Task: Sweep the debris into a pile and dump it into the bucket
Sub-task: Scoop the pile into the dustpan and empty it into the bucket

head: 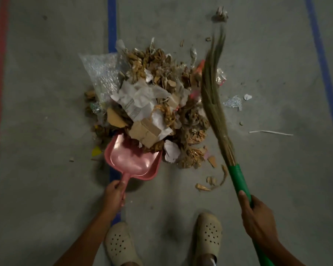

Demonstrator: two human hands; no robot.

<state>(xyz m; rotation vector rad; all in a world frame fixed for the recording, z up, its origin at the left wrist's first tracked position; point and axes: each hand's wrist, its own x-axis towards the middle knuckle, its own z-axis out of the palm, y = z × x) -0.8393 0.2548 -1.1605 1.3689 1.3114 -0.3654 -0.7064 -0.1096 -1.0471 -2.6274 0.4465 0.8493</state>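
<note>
A pile of debris (154, 96) of paper, cardboard, dry leaves and bubble wrap lies on the concrete floor. My left hand (114, 194) grips the handle of a pink dustpan (135, 160), whose mouth sits against the pile's near edge with cardboard on its lip. My right hand (258, 217) grips the green handle of a grass broom (215, 89), whose bristles lie along the pile's right side. No bucket is in view.
Loose scraps (211, 182) lie in front of the pile, and foil, paper bits and a white strip (270, 133) to its right. A blue line (112, 24) and a red line (0, 73) run along the floor. My feet in beige clogs (208, 231) stand below.
</note>
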